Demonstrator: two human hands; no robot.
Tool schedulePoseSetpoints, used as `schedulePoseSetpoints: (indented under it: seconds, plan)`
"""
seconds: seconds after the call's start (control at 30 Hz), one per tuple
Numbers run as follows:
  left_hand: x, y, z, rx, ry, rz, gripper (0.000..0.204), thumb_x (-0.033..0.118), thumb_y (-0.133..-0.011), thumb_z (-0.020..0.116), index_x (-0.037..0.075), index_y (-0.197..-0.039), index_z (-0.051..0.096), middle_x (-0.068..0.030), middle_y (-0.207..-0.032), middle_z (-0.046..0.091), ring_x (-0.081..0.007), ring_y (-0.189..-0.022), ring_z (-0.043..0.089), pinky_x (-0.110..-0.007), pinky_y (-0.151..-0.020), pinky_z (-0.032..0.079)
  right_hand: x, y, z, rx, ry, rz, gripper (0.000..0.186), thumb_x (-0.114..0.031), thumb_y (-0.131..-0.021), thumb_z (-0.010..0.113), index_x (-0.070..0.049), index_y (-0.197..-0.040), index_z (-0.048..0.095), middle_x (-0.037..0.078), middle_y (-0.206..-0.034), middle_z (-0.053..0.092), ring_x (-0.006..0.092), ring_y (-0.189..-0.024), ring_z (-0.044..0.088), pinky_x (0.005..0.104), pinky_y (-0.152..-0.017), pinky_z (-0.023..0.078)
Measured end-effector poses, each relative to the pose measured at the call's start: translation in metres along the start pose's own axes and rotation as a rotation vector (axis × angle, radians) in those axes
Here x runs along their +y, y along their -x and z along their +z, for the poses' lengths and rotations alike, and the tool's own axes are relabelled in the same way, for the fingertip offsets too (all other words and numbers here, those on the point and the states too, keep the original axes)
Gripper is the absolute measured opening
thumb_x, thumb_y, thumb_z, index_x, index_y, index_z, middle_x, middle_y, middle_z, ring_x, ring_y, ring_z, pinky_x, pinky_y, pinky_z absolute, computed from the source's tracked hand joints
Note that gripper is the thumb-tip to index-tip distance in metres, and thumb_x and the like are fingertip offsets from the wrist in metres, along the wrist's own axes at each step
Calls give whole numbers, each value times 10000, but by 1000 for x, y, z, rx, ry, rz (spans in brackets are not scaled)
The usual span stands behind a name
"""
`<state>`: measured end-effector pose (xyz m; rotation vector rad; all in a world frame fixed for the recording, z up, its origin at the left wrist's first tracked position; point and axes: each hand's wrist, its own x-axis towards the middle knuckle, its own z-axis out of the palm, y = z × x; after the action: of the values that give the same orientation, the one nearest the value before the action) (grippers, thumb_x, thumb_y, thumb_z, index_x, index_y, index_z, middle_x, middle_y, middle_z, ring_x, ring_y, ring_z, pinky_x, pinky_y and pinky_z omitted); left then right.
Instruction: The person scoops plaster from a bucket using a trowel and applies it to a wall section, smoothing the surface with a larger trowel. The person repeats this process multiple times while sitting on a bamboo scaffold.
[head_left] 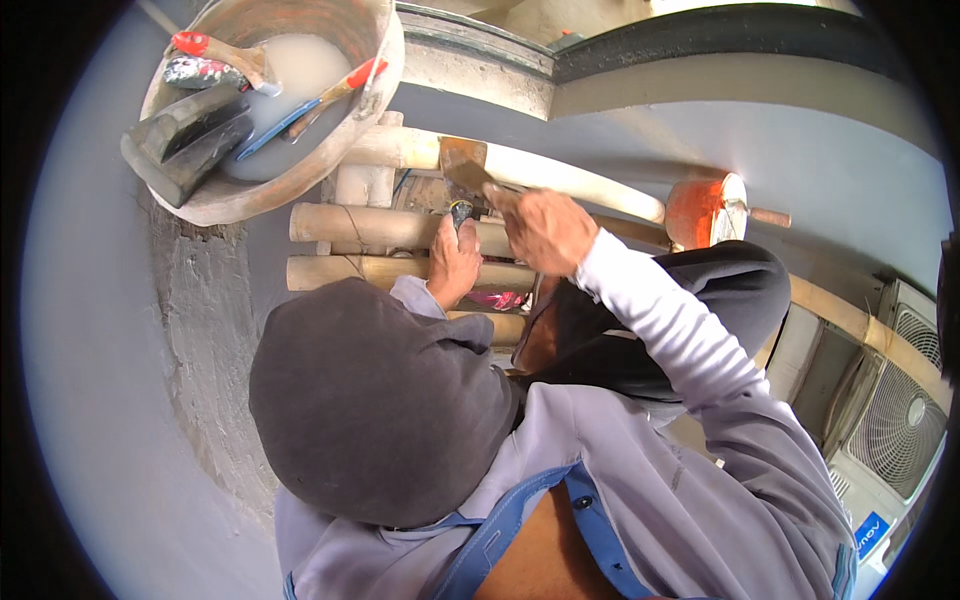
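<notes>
My left hand [455, 262] is closed round the dark handle of a putty knife [463, 152], whose wide, rust-brown blade points away from me. My right hand [550, 232] grips a second scraper [500, 197] by its brownish handle. This tool slants across the lower part of the putty knife's blade; whether they touch, I cannot tell. Both hands are above the bamboo poles [385, 227], between my bent knee and the wall.
A mortar-stained bucket [383, 85] at upper left holds cloudy water, brushes [215, 48] and a dark grey float-like tool [185, 140]. An orange-red stained container [705, 212] sits right of the poles. Air-conditioner units [900, 425] stand far right. A ledge [480, 75] runs behind.
</notes>
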<state>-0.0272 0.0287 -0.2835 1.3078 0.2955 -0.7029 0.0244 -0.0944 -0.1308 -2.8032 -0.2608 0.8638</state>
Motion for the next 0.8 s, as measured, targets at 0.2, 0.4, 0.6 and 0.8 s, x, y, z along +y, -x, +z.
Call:
schedulePoseSetpoints:
  seconds: [0.2,0.4,0.6,0.8]
  plan:
    - [-11,-17,-4,-30,-48,45,193,277,-976,438,85,-974,417,5,-692,438,-74,-452,415,-241,-349,319,3,-26,-6,5,-1,17,433,-63,-824,490,-7,-1249,554,256,-689,611,388,-662,637,466,-621,508]
    - [-30,-27,-11,-2,-228,99,192,277,-972,444,85,-967,436,-3,-687,446,-78,-474,426,-249,-355,324,1,-16,-7,32,23,-22,458,-126,-788,522,-7,-1229,560,223,-698,640,369,-657,656,447,-631,527]
    - [-10,-18,-7,-13,-162,58,221,288,-965,459,69,-941,453,-9,-672,466,-89,-479,449,-256,-358,336,5,-2,6,65,-33,-55,435,-134,-800,519,-15,-1216,565,231,-692,633,379,-661,655,462,-609,525]
    - [-24,-28,-9,69,-246,136,373,321,-956,448,-46,-976,516,-236,-813,575,-389,-759,548,-457,-701,408,4,-25,-10,-15,50,6,415,-123,-793,523,-19,-1191,574,222,-693,637,375,-657,656,458,-608,529]
